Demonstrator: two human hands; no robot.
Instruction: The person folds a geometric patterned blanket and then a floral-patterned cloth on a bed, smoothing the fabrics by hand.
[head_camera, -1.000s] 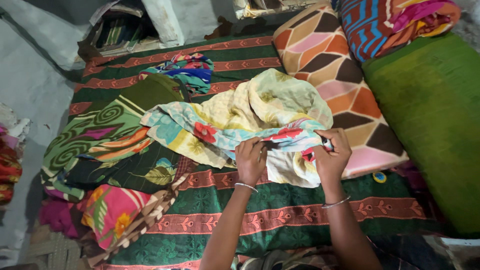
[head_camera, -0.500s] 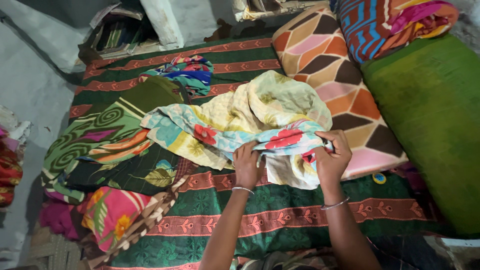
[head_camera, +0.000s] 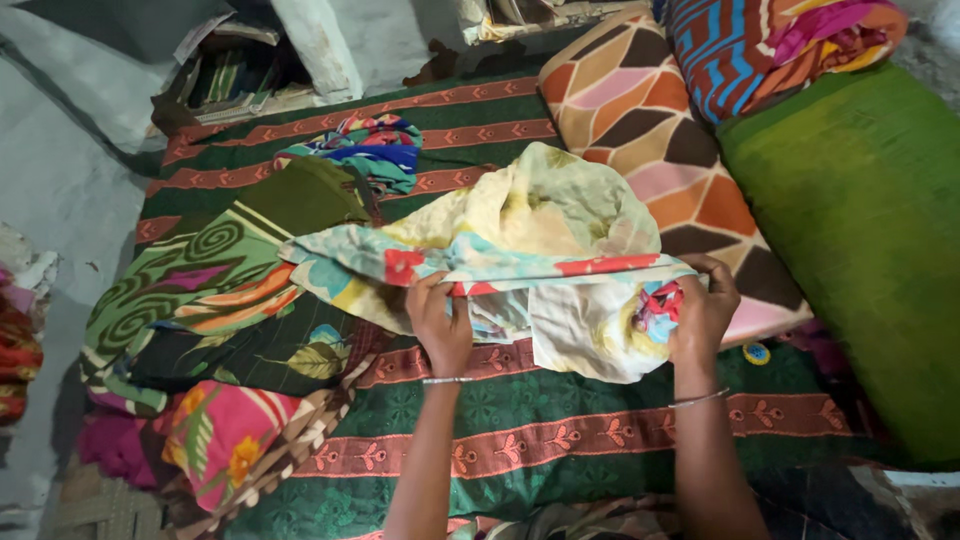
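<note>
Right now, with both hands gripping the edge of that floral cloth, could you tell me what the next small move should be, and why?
Probably lift the stretched edge a little. The left hand and right hand hold the floral cloth taut along its edge, but the rest lies bunched on the green bedspread, so raising it would likely let the folds drop out.

Bare green bedspread (head_camera: 560, 420) open below the hands; patterned cushion (head_camera: 660, 150) crowds right, heaped clothes (head_camera: 230, 300) block left.

Floral cloth (head_camera: 520, 225) between both hands
</note>
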